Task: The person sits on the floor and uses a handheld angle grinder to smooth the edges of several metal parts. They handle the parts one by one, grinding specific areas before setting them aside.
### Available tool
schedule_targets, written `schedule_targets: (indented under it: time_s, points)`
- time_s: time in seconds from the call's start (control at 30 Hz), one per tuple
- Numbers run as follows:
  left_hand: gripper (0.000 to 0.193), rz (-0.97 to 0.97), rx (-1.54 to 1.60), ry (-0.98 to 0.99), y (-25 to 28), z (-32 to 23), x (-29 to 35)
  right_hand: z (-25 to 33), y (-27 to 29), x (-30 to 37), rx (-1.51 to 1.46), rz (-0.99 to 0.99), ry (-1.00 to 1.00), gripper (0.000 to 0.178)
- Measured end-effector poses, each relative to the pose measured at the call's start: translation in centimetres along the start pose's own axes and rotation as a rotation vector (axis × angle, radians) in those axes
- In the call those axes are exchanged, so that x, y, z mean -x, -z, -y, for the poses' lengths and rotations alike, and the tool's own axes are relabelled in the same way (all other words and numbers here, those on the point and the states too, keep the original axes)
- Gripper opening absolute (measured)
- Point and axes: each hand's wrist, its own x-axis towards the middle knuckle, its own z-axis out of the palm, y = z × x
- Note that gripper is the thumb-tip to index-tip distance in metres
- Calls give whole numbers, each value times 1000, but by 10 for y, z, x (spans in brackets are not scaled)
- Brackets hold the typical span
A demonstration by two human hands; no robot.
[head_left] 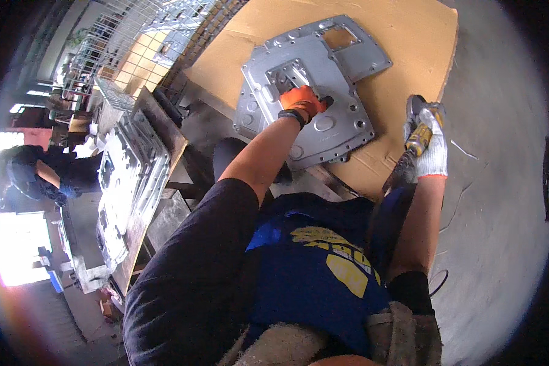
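Observation:
A grey cast-metal cover (341, 79) with bolt holes round its rim lies on top of other similar castings. My left hand (302, 102), in an orange glove with a dark thumb tip, grips it at the edge of its raised rectangular opening (291, 72). The fingertips are partly hidden there. To the right of the castings, my right hand (432, 149) wears a white glove. It is closed round the yellow body of an angle grinder (418, 139), held apart from the metal. The grinder's head points away from me, and its disc is hard to make out.
Brown cardboard (402, 36) lies under the castings. Left of me, more metal plates (131, 165) stand stacked on a wooden board, beyond them a wire mesh cage (146, 55). A person (33, 171) bends over at the far left. A cable (442, 283) lies on the right floor.

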Motion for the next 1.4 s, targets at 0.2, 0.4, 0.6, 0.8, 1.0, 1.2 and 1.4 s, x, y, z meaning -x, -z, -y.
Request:
schedule_targets:
  time_s: [0.2, 0.4, 0.6, 0.8, 1.0, 1.2, 1.4]
  points:
    - [67, -26, 121, -74, 18, 19, 3, -1, -2, -6, -2, -2, 26, 35]
    - [65, -179, 102, -152, 104, 55, 49, 1, 19, -27, 169, 207, 29, 30]
    - [55, -442, 294, -161, 171, 176, 144, -5, 9, -27, 194, 163, -27, 30]
    - [46, -541, 428, 99, 192, 383, 196, -27, 3, -29, 241, 158, -116, 32]
    - [55, -400, 49, 379, 258, 416, 296, -39, 12, -19, 255, 83, -218, 28]
    - [48, -512, 101, 475, 273, 521, 279, -65, 4, -19, 306, 109, -214, 24]
    - [51, -300, -67, 334, 243, 494, 298, -66, -8, 4, 329, 101, -143, 29]
